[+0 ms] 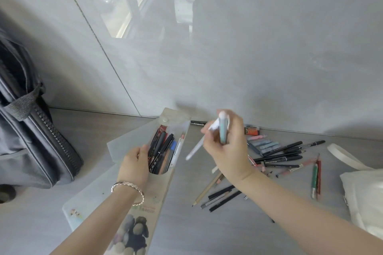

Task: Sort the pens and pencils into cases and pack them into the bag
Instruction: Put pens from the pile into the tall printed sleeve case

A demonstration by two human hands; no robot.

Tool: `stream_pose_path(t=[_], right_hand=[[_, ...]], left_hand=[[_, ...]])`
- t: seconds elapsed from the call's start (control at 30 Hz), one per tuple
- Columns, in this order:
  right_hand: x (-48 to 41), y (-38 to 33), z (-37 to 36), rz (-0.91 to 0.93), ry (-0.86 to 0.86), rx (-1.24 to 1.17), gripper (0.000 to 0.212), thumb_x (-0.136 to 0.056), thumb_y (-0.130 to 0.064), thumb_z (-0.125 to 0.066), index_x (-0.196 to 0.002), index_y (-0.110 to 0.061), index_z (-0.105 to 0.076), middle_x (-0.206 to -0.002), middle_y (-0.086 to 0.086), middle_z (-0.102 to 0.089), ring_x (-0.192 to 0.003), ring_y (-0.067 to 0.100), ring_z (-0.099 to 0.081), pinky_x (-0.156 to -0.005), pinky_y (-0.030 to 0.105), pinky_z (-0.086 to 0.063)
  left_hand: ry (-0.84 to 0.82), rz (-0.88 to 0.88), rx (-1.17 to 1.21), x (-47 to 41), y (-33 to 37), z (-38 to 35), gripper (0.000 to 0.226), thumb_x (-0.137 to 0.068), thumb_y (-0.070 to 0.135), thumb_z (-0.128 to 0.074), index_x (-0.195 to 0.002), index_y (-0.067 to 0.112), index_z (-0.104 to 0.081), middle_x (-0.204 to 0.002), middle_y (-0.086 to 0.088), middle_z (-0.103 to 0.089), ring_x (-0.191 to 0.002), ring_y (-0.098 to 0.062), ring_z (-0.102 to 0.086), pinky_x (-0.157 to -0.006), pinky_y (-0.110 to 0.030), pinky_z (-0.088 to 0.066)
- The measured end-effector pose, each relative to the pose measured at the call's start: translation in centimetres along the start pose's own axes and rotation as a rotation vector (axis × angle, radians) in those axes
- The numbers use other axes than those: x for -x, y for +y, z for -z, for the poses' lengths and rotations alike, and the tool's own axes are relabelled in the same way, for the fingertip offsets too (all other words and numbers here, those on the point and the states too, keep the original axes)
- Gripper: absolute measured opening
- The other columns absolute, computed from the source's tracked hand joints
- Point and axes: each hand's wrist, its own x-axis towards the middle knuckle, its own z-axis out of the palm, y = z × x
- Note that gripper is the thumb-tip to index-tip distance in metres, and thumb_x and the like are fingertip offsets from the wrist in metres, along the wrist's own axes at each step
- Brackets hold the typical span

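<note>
A translucent plastic pencil case [132, 138] lies open on the grey table, with several pens inside it. My left hand [135, 160] holds the case's mouth, thumb at the edge of the opening. Just right of the case, my right hand [224, 147] is raised above the table and grips a pale blue pen [223, 128] together with a white pen [195, 147], both blurred. A loose heap of pens and pencils [275, 155] lies on the table under and right of that hand. The grey zip bag [31, 130] stands at the far left.
A white cloth tote [364, 196] with a strap lies at the right edge. A second case with a printed picture [132, 232] lies under my left forearm. A grey wall rises right behind the table. Red and green pencils [316, 176] lie near the tote.
</note>
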Motion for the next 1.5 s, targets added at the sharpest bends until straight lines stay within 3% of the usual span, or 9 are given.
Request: stream_pose_path(t=[0.27,0.37,0.47,0.57,0.7,0.93,1.2,1.33,1.5], right_hand=[[2.2,-1.7,1.0,-0.324,0.043,0.115,0.029,-0.088,-0.015,-0.057,-0.094,-0.042,-0.047,-0.082,0.017,-0.058,-0.069,0.028,-0.055,-0.069,0.046,-0.051],[3.8,-1.2,1.2,-0.353,-0.111,0.294,0.011,-0.088,-0.023,-0.059,-0.099,-0.026,-0.057,-0.083,-0.005,-0.051,-0.066,0.003,-0.049,-0.066,0.018,-0.050],[5.0,-1.3,1.8,-0.265,-0.266,0.454,0.037,-0.091,-0.035,-0.051,-0.126,-0.025,-0.052,-0.107,-0.007,-0.041,-0.091,-0.008,-0.043,-0.080,0.000,-0.035],[4.9,-2.1,3.2,-0.233,-0.074,0.331,0.025,-0.095,-0.023,-0.045,-0.114,-0.037,-0.054,-0.114,-0.004,-0.043,-0.097,-0.014,-0.043,-0.085,0.002,-0.037],[4.5,-2.3,4.8,-0.334,0.256,-0.141,0.043,-0.096,-0.007,-0.041,-0.108,-0.048,-0.045,-0.090,-0.003,-0.053,-0.061,0.004,-0.050,-0.062,0.019,-0.049],[4.7,-1.7,3.8,-0.367,0.218,-0.346,0.057,-0.093,0.001,-0.033,-0.129,-0.043,-0.034,-0.058,-0.017,-0.054,-0.056,0.003,-0.052,-0.066,0.014,-0.050],[5.3,-1.8,2.2,-0.369,0.421,-0.396,0.062,-0.085,0.016,-0.051,-0.121,-0.032,-0.036,-0.074,-0.001,-0.051,-0.089,0.007,-0.067,-0.092,0.027,-0.052],[6.8,-1.7,2.1,-0.311,0.312,-0.202,0.085,-0.080,0.017,-0.054,-0.121,-0.052,-0.027,-0.086,-0.005,-0.056,-0.099,0.005,-0.064,-0.080,0.010,-0.049],[7.0,-1.3,3.6,-0.249,0.138,0.073,0.079,-0.072,-0.011,-0.076,-0.110,-0.062,-0.028,-0.115,-0.007,-0.054,-0.110,0.004,-0.056,-0.094,0.023,-0.048]], left_hand=[[-0.118,-0.125,-0.002,3.8,2.2,-2.7,0.040,-0.096,0.032,-0.036,-0.061,0.013,-0.040,-0.058,0.001,-0.039,-0.055,-0.014,-0.037,-0.051,-0.029,-0.028],[-0.123,-0.175,0.004,4.9,3.2,-3.5,0.039,-0.096,0.031,-0.038,-0.064,0.010,-0.043,-0.058,0.000,-0.041,-0.054,-0.014,-0.038,-0.051,-0.028,-0.029],[-0.140,-0.169,-0.012,5.6,3.7,-4.0,0.039,-0.096,0.031,-0.038,-0.073,0.003,-0.052,-0.062,-0.003,-0.048,-0.058,-0.017,-0.043,-0.054,-0.028,-0.031],[-0.159,-0.153,-0.003,6.2,3.9,-4.4,0.040,-0.096,0.031,-0.037,-0.063,0.009,-0.043,-0.058,-0.001,-0.044,-0.056,-0.017,-0.040,-0.052,-0.030,-0.029],[-0.162,-0.140,-0.006,6.9,4.1,-4.9,0.040,-0.096,0.028,-0.037,-0.059,0.013,-0.035,-0.054,0.001,-0.037,-0.053,-0.016,-0.035,-0.049,-0.028,-0.025],[-0.200,-0.134,-0.004,7.9,4.3,-5.6,0.038,-0.096,0.031,-0.038,-0.063,0.013,-0.041,-0.054,0.002,-0.038,-0.051,-0.013,-0.036,-0.049,-0.028,-0.026],[-0.224,-0.160,-0.052,8.8,4.5,-5.8,0.040,-0.096,0.033,-0.038,-0.060,0.015,-0.040,-0.054,0.003,-0.041,-0.051,-0.013,-0.038,-0.049,-0.026,-0.028],[-0.234,-0.161,-0.043,9.1,4.5,-6.0,0.041,-0.095,0.032,-0.040,-0.058,0.015,-0.039,-0.053,0.003,-0.041,-0.051,-0.012,-0.037,-0.044,-0.016,-0.032],[-0.261,-0.171,-0.027,9.0,4.6,-5.7,0.040,-0.096,0.032,-0.039,-0.060,0.015,-0.042,-0.053,0.003,-0.041,-0.051,-0.014,-0.038,-0.049,-0.027,-0.028]])
